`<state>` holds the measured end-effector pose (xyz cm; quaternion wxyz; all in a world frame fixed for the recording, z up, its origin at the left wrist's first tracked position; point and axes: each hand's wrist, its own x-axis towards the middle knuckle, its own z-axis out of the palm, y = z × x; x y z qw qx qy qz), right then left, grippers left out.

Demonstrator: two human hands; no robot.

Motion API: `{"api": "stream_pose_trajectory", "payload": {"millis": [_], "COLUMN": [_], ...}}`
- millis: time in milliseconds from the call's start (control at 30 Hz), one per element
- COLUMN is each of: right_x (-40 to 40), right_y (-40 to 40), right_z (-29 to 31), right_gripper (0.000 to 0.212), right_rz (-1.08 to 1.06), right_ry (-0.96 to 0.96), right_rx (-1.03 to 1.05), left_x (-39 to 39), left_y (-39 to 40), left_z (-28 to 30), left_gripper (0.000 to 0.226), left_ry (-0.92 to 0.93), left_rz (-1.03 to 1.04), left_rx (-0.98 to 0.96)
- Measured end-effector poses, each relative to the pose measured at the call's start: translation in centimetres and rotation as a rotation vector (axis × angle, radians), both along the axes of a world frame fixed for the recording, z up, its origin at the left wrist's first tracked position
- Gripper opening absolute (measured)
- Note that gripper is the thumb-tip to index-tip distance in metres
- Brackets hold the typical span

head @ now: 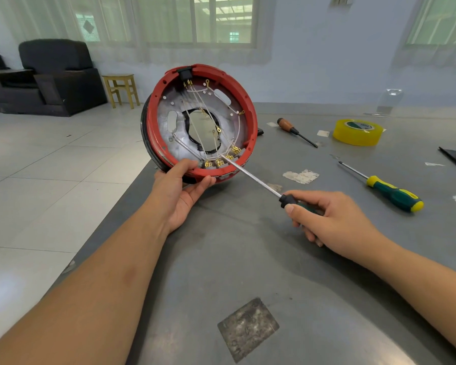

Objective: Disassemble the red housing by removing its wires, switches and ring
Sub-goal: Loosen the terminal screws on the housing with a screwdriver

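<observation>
Item: round red plastic housing (249, 119) with a grey metal inner plate, held tilted on edge at the near-left corner of the grey bench (248, 259), open side towards the wearer.

Fittings in place: thin pale wires (223, 101) criss-crossing the plate; a row of brass-terminalled switches (220, 162) along the lower inner rim; a black socket block (184, 72) at the top rim; a dark ring (144, 125) showing behind the left edge of the housing.

Left hand (181, 192): its grip is clamped on the housing's lower rim, thumb over the inside edge and fingers curled underneath, steadying it.

Right hand (324, 219): its grip is clamped on the dark green and black handle of a long steel-shafted screwdriver (253, 177), whose tip reaches in among the terminals at the lower rim, just right of the left thumb.

Step in hand, by judgement: freeing the wire terminals from the switches; wires, switches and ring all appear undetached, so the task looks early.

Next move calls for: levering a terminal off its tab with small, controlled pressure while the left hand resists the push; a slip could send the tip towards the thumb.

Also on bench: a wooden-handled screwdriver (295, 131), a green-and-yellow-handled screwdriver (387, 191), a yellow tape roll (357, 133).
</observation>
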<state>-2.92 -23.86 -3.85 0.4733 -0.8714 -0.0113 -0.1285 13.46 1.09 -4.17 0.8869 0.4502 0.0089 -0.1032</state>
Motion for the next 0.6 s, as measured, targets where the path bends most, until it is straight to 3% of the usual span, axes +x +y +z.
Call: {"api": "stream_pose_trajectory", "payload": {"millis": [200, 400, 600], "right_x": [0.7, 1.2, 1.6], "right_y": [-3.9, -6.0, -6.4], "right_z": [-0.4, -0.7, -0.7], "right_gripper": [0.019, 0.023, 0.027], "right_rz": [-0.409, -0.732, -0.795], "right_ry": [-0.166, 0.016, 0.126], "right_rx": [-0.333, -0.880, -1.135], "left_x": [0.1, 0.1, 0.1], "left_y": [0.0, 0.0, -0.1], "left_z": [0.0, 0.0, 0.1], "left_gripper": [0.071, 0.072, 0.061], "left_ry": [0.030, 0.039, -0.015], "left_rz": [0.001, 0.001, -0.039], "left_rx": [0.010, 0.016, 0.090]}}
